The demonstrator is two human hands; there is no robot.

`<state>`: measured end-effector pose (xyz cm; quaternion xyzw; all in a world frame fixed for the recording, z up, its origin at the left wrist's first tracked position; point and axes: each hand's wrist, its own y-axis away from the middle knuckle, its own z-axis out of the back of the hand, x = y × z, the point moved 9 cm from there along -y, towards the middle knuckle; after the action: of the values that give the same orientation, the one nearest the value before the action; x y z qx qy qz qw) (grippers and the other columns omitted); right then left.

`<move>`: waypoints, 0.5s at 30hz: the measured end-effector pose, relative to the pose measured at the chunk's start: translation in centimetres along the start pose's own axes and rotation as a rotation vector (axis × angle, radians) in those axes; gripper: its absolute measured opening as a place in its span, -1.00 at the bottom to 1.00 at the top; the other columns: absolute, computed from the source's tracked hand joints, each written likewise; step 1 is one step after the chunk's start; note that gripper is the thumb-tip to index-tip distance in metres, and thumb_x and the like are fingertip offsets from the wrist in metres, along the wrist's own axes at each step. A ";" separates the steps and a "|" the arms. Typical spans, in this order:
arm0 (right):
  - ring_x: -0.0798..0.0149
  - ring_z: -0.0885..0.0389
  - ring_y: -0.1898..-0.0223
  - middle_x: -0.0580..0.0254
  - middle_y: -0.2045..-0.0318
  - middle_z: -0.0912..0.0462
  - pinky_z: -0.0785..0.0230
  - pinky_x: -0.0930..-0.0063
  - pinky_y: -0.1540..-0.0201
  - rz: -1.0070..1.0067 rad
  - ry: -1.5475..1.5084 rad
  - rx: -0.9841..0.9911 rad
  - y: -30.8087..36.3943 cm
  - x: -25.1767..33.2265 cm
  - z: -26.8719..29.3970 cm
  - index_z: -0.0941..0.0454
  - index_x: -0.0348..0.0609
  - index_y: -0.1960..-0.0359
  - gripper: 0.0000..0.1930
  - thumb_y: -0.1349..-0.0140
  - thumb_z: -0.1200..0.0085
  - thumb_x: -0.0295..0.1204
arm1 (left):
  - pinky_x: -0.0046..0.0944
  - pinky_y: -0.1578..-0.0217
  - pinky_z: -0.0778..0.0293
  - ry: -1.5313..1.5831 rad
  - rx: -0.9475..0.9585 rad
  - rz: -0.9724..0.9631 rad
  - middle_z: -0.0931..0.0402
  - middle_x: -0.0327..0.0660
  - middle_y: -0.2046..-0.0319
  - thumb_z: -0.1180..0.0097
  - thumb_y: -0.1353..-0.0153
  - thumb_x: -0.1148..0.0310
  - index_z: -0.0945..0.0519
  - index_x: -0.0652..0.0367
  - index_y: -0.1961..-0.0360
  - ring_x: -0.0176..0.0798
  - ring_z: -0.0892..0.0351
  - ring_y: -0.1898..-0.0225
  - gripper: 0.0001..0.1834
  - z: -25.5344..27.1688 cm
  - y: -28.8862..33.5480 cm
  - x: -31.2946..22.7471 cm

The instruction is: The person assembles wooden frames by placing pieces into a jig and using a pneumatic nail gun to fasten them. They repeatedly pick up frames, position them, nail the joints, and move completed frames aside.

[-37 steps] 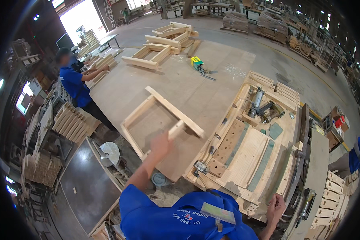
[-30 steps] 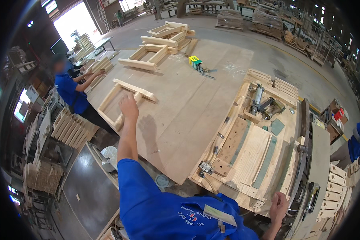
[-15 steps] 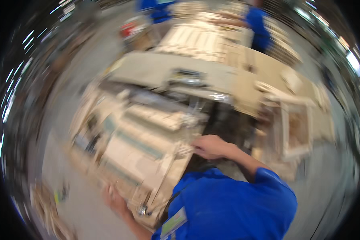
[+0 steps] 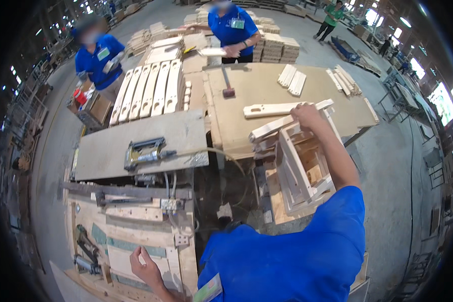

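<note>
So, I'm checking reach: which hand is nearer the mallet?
Right. Right hand: at a wooden rail, right of the mallet. Left hand: over the wooden jig, farther away.

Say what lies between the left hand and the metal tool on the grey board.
Head view: beyond the left hand, mainly a light wooden bar, then a dark metal rail.

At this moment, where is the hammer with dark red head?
In the head view, the hammer lies on the tan table, upper middle, beyond and left of the slotted wooden bar.
</note>
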<state>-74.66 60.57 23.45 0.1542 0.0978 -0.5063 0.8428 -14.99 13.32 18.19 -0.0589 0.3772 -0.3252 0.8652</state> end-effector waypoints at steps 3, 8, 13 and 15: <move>-0.02 -0.71 -0.21 0.11 -0.04 -0.78 -0.43 -0.19 -0.33 0.040 0.058 0.177 -2.5 -1.2 -2.8 -0.69 0.06 -0.15 -0.61 -0.28 -0.17 -0.48 | -0.07 0.04 -0.58 0.055 0.045 -0.013 -0.72 0.01 0.18 -0.25 -0.48 0.42 -0.70 0.39 0.08 0.01 -0.69 0.15 -0.81 -3.0 -0.9 -0.8; 0.10 -0.77 -0.10 0.23 0.02 -0.82 -0.43 -0.02 -0.19 0.178 0.176 0.270 -3.0 -0.3 -1.4 -0.73 0.12 -0.11 -0.58 -0.17 -0.20 -0.46 | -0.11 0.06 -0.59 0.112 0.068 0.005 -0.72 -0.01 0.21 -0.24 -0.48 0.42 -0.71 0.38 0.09 -0.04 -0.70 0.17 -0.81 -4.7 -0.6 -0.3; 0.06 -0.79 -0.04 0.15 0.11 -0.82 -0.41 -0.04 -0.15 0.138 0.233 0.184 -0.7 0.9 7.2 -0.79 0.08 0.06 -0.67 -0.11 -0.19 -0.36 | -0.12 0.07 -0.59 0.173 0.044 0.020 -0.72 -0.02 0.22 -0.24 -0.48 0.42 -0.71 0.38 0.09 -0.04 -0.69 0.20 -0.81 -2.7 0.1 0.2; -0.07 -0.76 0.04 0.07 0.19 -0.79 -0.47 -0.05 -0.07 0.173 0.055 0.083 0.0 3.9 12.6 -0.73 -0.02 0.12 -0.70 -0.09 -0.18 -0.34 | -0.11 0.08 -0.59 0.185 -0.006 0.058 -0.72 -0.02 0.23 -0.24 -0.48 0.44 -0.71 0.38 0.10 -0.05 -0.69 0.20 -0.83 -0.5 0.8 2.0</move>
<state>-72.76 52.84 33.97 0.2106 0.0860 -0.4309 0.8733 -13.89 12.82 16.35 -0.0205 0.4579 -0.3030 0.8355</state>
